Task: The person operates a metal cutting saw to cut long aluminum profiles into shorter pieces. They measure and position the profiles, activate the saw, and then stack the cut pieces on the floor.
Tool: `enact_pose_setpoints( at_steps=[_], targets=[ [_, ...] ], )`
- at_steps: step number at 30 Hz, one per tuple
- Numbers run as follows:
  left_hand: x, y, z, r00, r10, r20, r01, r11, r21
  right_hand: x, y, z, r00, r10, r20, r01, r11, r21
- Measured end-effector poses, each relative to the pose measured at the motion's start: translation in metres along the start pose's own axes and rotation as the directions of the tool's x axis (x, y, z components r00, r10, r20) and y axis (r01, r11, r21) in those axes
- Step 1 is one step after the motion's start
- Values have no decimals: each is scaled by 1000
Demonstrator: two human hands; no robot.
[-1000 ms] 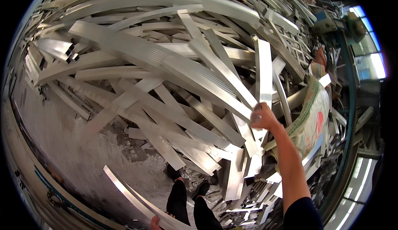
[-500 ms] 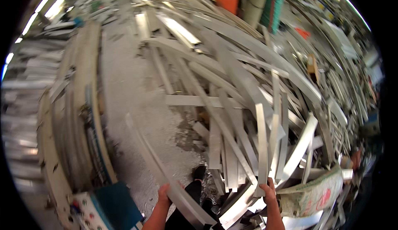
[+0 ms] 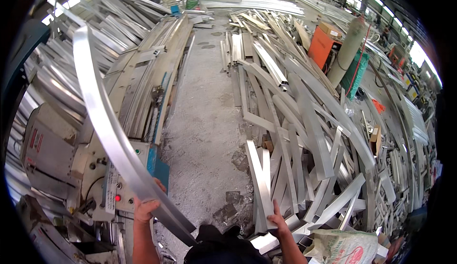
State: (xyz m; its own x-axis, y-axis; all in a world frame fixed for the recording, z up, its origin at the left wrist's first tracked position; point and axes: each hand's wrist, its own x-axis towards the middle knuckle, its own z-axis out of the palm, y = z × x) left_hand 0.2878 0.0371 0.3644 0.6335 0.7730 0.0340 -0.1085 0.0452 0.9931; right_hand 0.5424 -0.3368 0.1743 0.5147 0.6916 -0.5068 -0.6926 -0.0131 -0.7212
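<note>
- Left hand (image 3: 145, 209): wrapped around the lower part of a long, smooth silver metal profile (image 3: 110, 128), which slanted upward past a white control panel (image 3: 115, 184).
- Right hand (image 3: 280, 222): pinched the lower end of a shorter, flat-sided silver metal bar (image 3: 259, 183), beside a heap of grey metal lengths (image 3: 312, 135).

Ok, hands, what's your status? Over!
Left hand gripping long, silver metal profile. Right hand gripping shorter, silver metal bar. Crumpled, pale woven sack beside right forearm.

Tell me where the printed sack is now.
At the head view's lower right: the sack lies just right of the right hand, with metal profiles directly above it in frame.
</note>
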Motion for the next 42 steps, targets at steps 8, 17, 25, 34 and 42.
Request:
enact_pose_setpoints(
  at_steps=[8,17,25,34,42],
  targets=[
    [-178,36,-128,973,0,-231,44,982,183,-8,-30,145,800,-56,598,185,970,-157],
    [-447,16,-220,865,-155,-478,318,905,282,-25,49,408,798,-154,583,100,987,125],
    [-610,19,-216,598,-247,-763,359,933,-20,-37,206,585,763,-119,635,147,989,9],
    [-638,9,-207,453,-279,-847,264,949,-172,4,306,625,789,-40,613,45,999,8],
    [-610,5,-212,399,-288,-870,420,901,-106,19,305,661,722,368,586,-365,922,-130]
  ],
)
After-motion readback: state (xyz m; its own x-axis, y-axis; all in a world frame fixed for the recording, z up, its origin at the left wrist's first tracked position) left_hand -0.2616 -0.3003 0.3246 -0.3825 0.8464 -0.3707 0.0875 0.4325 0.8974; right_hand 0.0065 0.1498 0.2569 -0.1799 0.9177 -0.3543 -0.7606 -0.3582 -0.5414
